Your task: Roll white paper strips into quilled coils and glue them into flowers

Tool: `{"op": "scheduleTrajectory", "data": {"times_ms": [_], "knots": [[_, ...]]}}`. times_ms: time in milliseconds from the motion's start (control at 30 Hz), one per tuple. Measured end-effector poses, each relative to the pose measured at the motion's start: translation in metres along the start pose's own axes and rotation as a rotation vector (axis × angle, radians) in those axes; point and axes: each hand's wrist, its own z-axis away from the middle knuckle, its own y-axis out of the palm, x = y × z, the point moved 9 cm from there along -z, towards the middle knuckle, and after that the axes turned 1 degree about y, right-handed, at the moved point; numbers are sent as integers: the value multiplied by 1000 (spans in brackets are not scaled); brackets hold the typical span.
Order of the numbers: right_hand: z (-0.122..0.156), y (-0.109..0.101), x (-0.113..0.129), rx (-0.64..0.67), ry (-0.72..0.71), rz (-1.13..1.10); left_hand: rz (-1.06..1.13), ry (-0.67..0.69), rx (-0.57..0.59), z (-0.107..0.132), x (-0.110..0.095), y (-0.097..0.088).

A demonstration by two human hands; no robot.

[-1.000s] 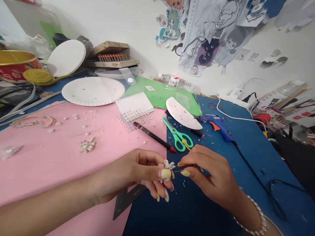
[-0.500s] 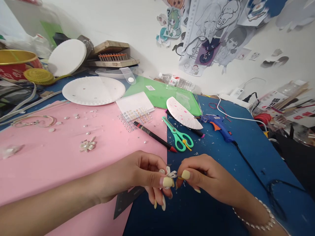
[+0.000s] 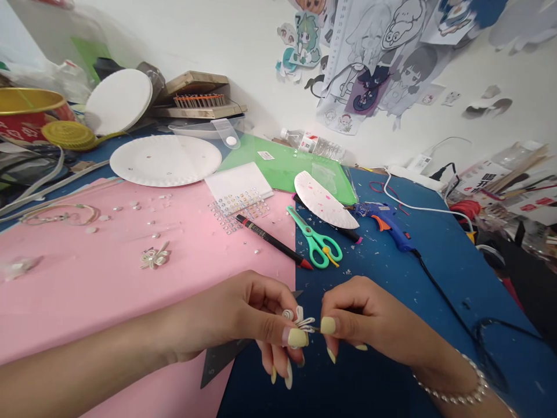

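My left hand (image 3: 256, 322) pinches a small white curled paper flower (image 3: 299, 319) between thumb and forefinger, low in the middle of the view. My right hand (image 3: 369, 328), with a pearl bracelet at the wrist, is closed on a thin tool whose tip touches the flower from the right; most of the tool is hidden in the fingers. A second finished paper flower (image 3: 154, 256) lies on the pink sheet (image 3: 108, 278) to the left. Both hands hover over the blue mat (image 3: 391, 273) near the pink sheet's edge.
Green scissors (image 3: 319, 244), a red-and-black pen (image 3: 274, 242), a blue glue gun (image 3: 385, 220) with its cord, a folded paper plate (image 3: 324, 203), a whole paper plate (image 3: 165, 161) and a gem sticker sheet (image 3: 239, 204) lie beyond the hands. A dark ruler (image 3: 221, 360) sits under my left wrist. Clutter lines the back and right edges.
Both hands with the flower have drifted lower and slightly toward me. My right hand has turned so less of the thin tool shows.
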Motion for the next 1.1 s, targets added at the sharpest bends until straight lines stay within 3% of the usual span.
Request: {"op": "scheduleTrajectory", "data": {"times_ms": [400,600,867,1100], "knots": [[-1,8,-9,77,34,-195,14,-7,-41,2,-5,1],[-4,2,-11,-21,16,-169,64,-5,-54,3,-8,1],[-4,-5,11,-173,-137,-91,118,37,-46,4,-12,2],[-6,4,-3,-36,-41,-195,61,68,-11,1,-10,1]]}}
